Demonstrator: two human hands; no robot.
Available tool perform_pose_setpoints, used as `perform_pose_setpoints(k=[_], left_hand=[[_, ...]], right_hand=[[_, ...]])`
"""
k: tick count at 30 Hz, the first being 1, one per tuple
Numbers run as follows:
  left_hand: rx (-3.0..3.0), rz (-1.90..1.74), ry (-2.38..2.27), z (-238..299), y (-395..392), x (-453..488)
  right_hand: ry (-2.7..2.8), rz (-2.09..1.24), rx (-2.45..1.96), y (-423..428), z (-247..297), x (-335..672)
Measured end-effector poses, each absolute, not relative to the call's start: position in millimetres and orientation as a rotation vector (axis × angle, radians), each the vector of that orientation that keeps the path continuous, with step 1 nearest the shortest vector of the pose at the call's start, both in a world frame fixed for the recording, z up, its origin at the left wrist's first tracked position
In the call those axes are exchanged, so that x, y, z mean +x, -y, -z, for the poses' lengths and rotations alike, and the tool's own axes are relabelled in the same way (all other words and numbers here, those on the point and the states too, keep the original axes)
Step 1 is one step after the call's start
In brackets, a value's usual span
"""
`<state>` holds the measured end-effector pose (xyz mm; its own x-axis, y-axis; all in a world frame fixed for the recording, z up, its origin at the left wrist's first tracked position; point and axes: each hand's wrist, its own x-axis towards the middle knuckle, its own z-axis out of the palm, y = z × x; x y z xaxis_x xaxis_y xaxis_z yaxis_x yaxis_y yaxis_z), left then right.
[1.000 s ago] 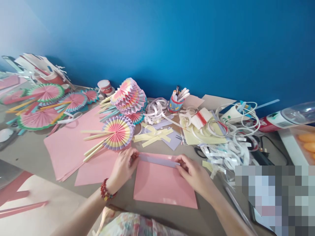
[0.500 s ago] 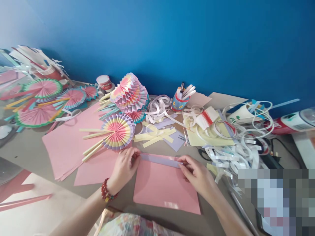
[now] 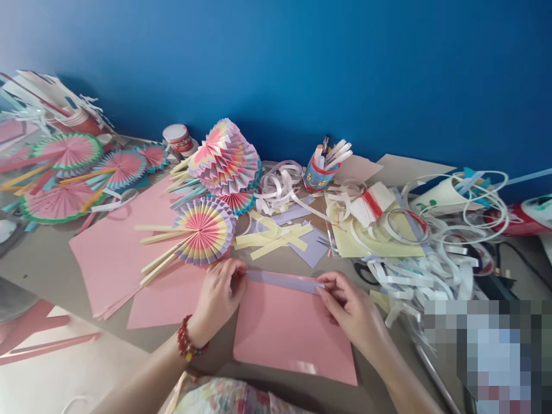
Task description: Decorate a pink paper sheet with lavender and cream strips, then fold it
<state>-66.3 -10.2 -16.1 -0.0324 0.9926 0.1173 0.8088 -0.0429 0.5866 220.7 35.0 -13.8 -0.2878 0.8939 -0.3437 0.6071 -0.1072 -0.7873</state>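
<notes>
Soft light, blue wall [image 3: 302, 69] palest upper left, glare on pink sheet [image 3: 293, 330] lower centre, left edge blurred, lower right pixelated.

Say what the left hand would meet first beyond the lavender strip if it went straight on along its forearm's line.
The left hand would probably meet the yellow strips, though its height is unclear.

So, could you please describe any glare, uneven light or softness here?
Head view throughout: a glare patch sits low on the nearest pink sheet; the blue wall is palest at upper left; far-left fans look softer than the yellow-banded fan.
</notes>
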Motion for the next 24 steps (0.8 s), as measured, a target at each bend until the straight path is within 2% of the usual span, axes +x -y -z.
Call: perform_pose_setpoints(k=[24], left_hand=[[1.905,-0.72,-1.905,12.3,7.4,-62.2]], right_hand=[[1.906,-1.212,-1.736,-33.8,18.8,218.9]])
